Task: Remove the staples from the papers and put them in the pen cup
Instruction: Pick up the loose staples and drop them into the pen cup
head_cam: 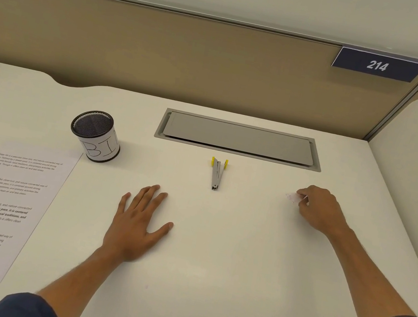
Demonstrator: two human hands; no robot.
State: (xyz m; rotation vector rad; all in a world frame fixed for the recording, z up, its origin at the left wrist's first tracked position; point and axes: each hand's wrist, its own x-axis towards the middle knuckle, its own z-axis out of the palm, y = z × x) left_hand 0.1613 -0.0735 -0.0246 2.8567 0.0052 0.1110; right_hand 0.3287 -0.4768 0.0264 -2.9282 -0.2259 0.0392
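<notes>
White counter [213, 257] fills the cubicle, backed by a tan partition carrying a blue sign [377, 65] that reads 214. At far left lies a printed sheet of paper [2, 205]; just beyond its top corner stands a black mesh pen cup [96, 135] with a handwritten label. A staple remover [217, 173] with yellow grips lies mid-counter, untouched. The left hand [134, 226] rests flat, fingers spread. The right hand [317, 208], well right of the remover, has curled fingers pinching something small and pale, too blurred to identify. If that is a staple, it should be gripped firmly, carried across and dropped squarely into the cup.
</notes>
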